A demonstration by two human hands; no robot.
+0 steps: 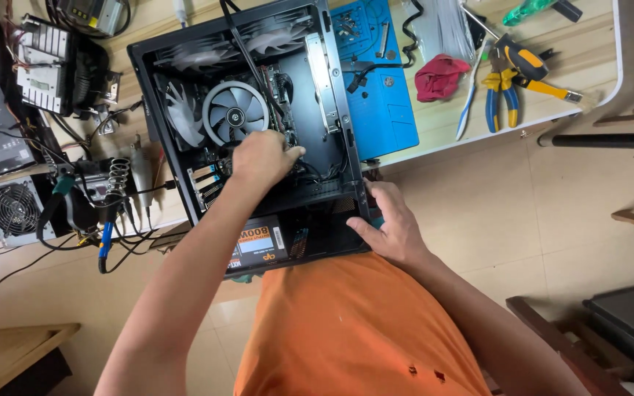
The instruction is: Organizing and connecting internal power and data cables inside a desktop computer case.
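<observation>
- The open black computer case lies on its side at the edge of the wooden table, its inside facing up.
- The left hand reaches inside, just below the round cooler fan; its fingers are curled on something at the mainboard, but I cannot tell what they pinch (the hand hides it).
- The right hand grips the lower right corner of the case, fingers closed around the edge.
- The power supply sits at the bottom, near the orange shirt.
- My advice: keep the right hand firm so the case does not slide, and press gently, away from the fan blades and the loose black cables.
</observation>
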